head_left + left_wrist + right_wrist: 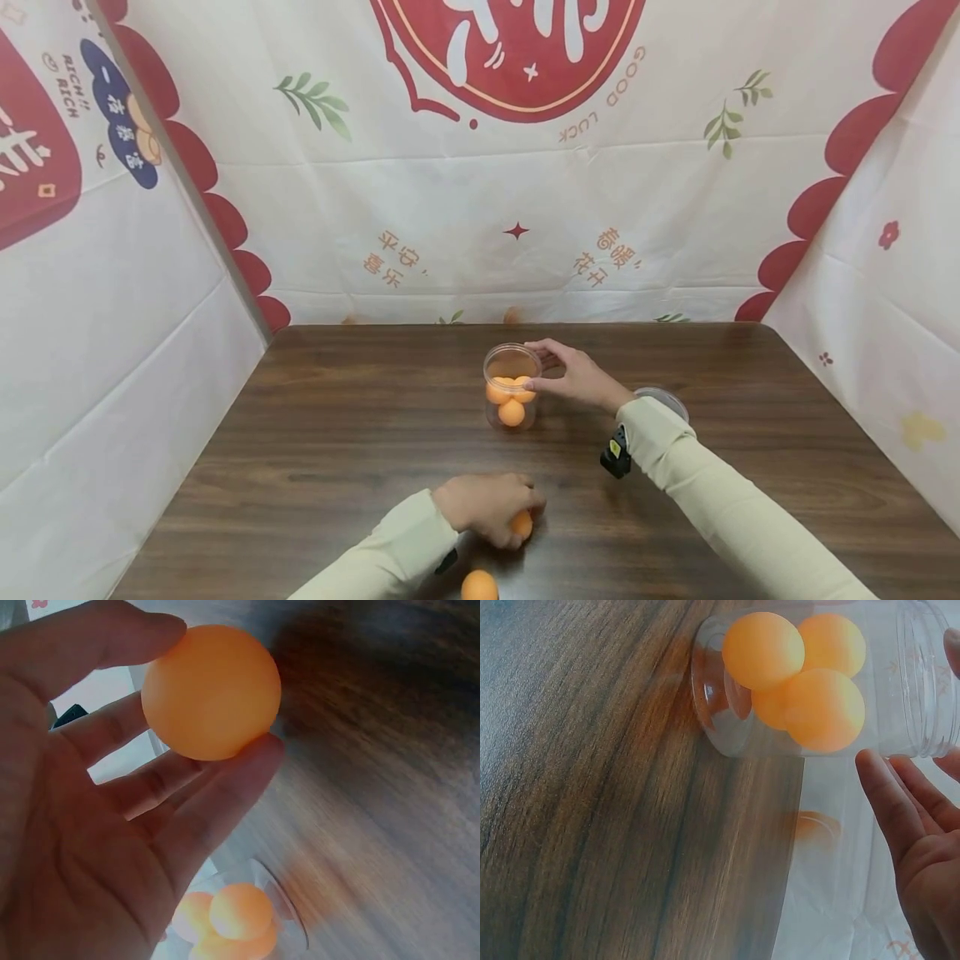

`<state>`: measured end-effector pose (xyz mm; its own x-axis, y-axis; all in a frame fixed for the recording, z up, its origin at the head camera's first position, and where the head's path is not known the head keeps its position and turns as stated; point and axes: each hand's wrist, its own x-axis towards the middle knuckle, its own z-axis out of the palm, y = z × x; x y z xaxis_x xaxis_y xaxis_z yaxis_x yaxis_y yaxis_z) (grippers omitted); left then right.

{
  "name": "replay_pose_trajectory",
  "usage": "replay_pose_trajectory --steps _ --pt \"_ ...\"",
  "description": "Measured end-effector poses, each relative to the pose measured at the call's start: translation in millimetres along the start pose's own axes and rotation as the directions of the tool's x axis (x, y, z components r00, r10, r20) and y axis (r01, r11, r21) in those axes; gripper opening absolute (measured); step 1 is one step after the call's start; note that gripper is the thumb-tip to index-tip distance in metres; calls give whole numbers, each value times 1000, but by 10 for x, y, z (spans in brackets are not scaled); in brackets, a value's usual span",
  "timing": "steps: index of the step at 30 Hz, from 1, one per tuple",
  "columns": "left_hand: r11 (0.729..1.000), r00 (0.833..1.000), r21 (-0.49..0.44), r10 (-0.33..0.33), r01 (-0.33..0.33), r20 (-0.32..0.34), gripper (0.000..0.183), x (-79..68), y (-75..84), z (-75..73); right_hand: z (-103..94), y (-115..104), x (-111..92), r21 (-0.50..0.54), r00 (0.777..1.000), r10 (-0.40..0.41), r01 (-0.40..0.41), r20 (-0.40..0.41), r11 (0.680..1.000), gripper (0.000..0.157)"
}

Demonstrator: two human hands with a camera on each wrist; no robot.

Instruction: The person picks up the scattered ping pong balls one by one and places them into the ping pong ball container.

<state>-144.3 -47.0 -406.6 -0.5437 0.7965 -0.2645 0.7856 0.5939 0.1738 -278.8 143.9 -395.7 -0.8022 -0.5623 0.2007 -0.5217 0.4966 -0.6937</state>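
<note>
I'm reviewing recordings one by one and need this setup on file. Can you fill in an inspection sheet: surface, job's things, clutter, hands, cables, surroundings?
Surface: table, dark wood grain.
Job's things: jar, clear, open, upright; at least four orange balls inside; held ball; loose ball at the head view's bottom edge; clear disc, likely a lid, partly hidden by the right sleeve.
Clutter: nothing seen.
Left hand: pinches the held ball.
Right hand: thumb and fingers around the jar's rim.
Cables: nothing seen.
Surroundings: white printed cloth behind and at both sides.
</note>
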Motion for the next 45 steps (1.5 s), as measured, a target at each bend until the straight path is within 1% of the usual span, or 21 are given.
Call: replay_pose_trajectory --steps 3,7,13,17,21,27,30,34,40,45 --pt "999 1000 -11 30 -30 -5 21 16 -14 -28 0 -15 -6 2 1000 4 -4 1 1000 61" --pt "999 999 -28 35 -35 -28 23 44 -52 -98 -4 -33 -14 2 1000 6 -6 -3 1000 61" --pt "1000 997 -1 1 -1 -74 27 45 -159 -261 -17 -40 -17 6 1000 6 -6 -1 1000 61" --pt "999 994 0 -41 42 -100 31 14 -244 -340 -21 -27 -18 2 1000 2 -2 -2 1000 60" --pt "997 989 17 -70 73 -134 35 1 -352 -356 -16 -37 -27 2 1000 -7 7 -7 1000 60" --pt "998 979 16 -62 67 -196 28 -13 -476 -377 -7 -26 -31 -1 1000 8 -8 -9 1000 60" --pt "997 973 43 -45 56 -224 24 -25 -515 -417 -4 -31 -31 7 1000 13 -13 -5 1000 60" --pt "997 965 64 -27 45 -260 25 -48 -550 -498 -4 -39 -23 15 1000 15 -15 4 1000 61" --pt "995 958 36 -77 91 -277 31 -101 -609 -648 -3 -45 -11 20 1000 8 -8 16 1000 61" --pt "995 951 36 -79 94 -299 31 -138 -664 -777 5 -43 -6 47 1000 8 -9 22 999 61"
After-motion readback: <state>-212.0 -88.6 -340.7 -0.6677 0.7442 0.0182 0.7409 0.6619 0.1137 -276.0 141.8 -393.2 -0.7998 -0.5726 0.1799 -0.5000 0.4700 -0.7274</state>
